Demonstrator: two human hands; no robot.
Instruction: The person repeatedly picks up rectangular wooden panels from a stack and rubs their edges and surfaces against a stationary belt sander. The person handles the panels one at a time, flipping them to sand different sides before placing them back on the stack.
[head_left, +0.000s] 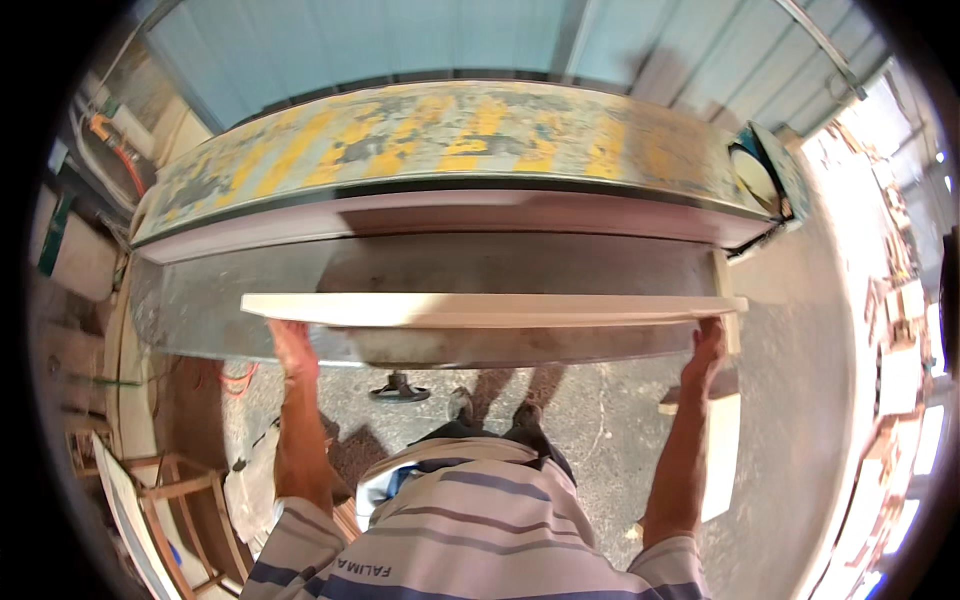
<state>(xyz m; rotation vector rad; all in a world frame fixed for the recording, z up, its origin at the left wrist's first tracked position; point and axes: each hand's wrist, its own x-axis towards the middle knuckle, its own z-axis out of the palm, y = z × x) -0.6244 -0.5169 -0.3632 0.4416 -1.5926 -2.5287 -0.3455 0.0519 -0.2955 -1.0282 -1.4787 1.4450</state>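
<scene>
A long pale wooden board (490, 309) spans the space before me, level from side to side. Near its left end, my left hand (292, 345) grips it from the near side, the fingertips partly hidden by the wood. My right hand (708, 340) is closed round the board close to its right end. Beneath the board lies the grey metal table (230, 285) of a long machine. Just beyond runs an upright pinkish belt (290, 222), apart from the board. Whether the board touches the table I cannot tell.
Behind the belt stretches a worn machine cover (460, 140) with yellow stripes. A black handwheel (399, 388) sits under the table's front edge. At lower left stands a wooden frame (190, 510). Pale boards (722, 450) lie by my right arm; stacked wood (880, 470) lines the far right.
</scene>
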